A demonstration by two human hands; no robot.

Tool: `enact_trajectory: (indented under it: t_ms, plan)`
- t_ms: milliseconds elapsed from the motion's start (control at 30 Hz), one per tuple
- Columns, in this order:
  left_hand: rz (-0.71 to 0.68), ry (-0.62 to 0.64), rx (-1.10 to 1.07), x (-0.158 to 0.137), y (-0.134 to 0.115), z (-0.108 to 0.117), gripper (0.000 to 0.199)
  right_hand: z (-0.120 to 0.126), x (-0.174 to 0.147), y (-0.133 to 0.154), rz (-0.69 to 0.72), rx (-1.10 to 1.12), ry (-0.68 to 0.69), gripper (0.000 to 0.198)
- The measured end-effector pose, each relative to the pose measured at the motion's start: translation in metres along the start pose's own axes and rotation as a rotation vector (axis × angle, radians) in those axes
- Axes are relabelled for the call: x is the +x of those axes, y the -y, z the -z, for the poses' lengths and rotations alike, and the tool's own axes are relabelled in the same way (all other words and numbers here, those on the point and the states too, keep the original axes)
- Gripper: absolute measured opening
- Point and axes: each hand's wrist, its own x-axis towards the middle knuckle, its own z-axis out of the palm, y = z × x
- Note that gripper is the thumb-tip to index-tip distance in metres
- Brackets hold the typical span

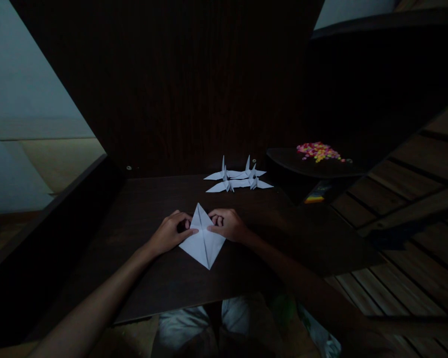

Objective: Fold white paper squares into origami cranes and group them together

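Observation:
A white sheet of folded origami paper is held over the dark desk, diamond-shaped with a crease down its middle. My left hand grips its left edge, thumb on the front face and fingers curled behind. On the opposite edge, my right hand pinches the paper the same way, its thumb near the centre crease. Beyond the hands stand several white paper cranes, set close together with wings touching or overlapping and pointed necks and tails upright.
The dark wooden desk has a tall back panel and a raised left side. A rounded shelf at right bears a heap of small colourful pieces. Below it is a box with a yellow-orange edge.

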Motion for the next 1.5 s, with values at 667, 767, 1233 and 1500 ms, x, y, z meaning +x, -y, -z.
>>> enact_trajectory:
  t_ms: [667,767,1233,1500]
  plan:
    - [-0.029,0.029,0.021,0.002,-0.003,0.002,0.017,0.001,0.0,0.001,0.12,-0.168,-0.001,0.017]
    - [-0.023,0.013,-0.006,0.002,-0.005,0.001,0.018,0.0,0.0,0.003,0.146,-0.163,-0.008,0.029]
    - [-0.041,-0.006,-0.106,0.0,-0.012,-0.004,0.024,-0.003,-0.003,0.012,0.217,-0.022,-0.074,0.024]
    - [-0.058,0.044,-0.193,0.001,-0.014,-0.007,0.024,-0.004,-0.003,0.015,0.239,0.053,-0.125,0.021]
